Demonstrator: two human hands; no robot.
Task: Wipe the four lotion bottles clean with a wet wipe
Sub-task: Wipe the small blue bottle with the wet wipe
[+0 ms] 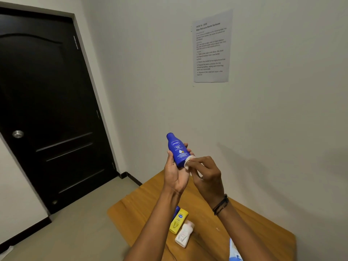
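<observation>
The left grip (176, 172) grasps a blue lotion bottle (178, 149); the right grip (206, 176), just beside, pinches a wet wipe (188, 161) against its base.

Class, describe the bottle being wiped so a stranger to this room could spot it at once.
Above the wooden table, the left hand holds a dark blue Nivea bottle. The right hand presses a white wipe to its base. Only it is lifted: the yellow bottle and white bottle sit below.

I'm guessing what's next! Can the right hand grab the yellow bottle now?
Probably not yet: the right hand pinches the wet wipe against the blue Nivea bottle, up above the table. Nothing seems to block the yellow bottle, though.
</observation>
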